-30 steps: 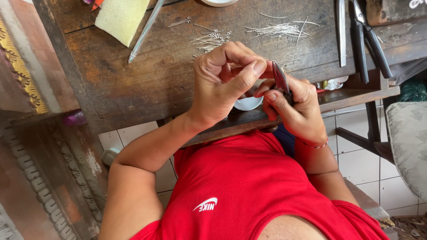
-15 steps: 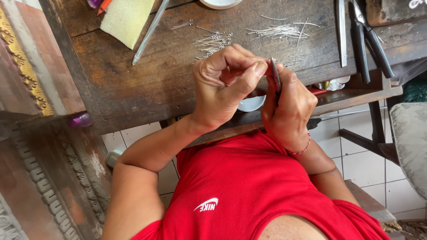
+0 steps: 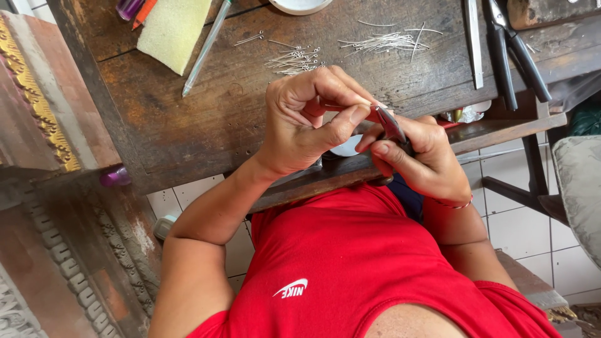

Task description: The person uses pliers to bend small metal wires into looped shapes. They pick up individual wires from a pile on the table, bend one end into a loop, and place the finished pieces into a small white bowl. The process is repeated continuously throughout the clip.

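Pliers [image 3: 389, 123] with red handles sit in the right hand [image 3: 421, 161], just above the near edge of the desk [image 3: 206, 125] and in front of the person's red shirt [image 3: 350, 263]. That hand's grip is wrapped tight around the handles, the thumb lying across them. The steel tip of the pliers points up toward the left hand [image 3: 307, 122], which touches it: the left thumb and forefinger are pinched narrow right at the tip, the other fingers curled in. Whether a small piece sits in that pinch cannot be told, as the fingers cover it.

Beyond the pliers, on the dark wooden desk, a loose heap of thin metal pins [image 3: 294, 59] lies just past the left knuckles. A second, wider scatter of pins [image 3: 385, 42] lies further back and to the right of the first. To the right of the pliers, long dark tongs [image 3: 516, 53] and a flat metal blade [image 3: 474, 44] lie side by side, running away from the person. To the far left of the pliers rest a yellow sponge [image 3: 174, 28] and, just beside it, a slim pen-like rod [image 3: 205, 49]. A white round dish [image 3: 300, 5] shows partly at the far edge of the desk. Under the pliers, a lower wooden ledge [image 3: 488, 128] juts out, with white floor tiles [image 3: 532, 219] below.
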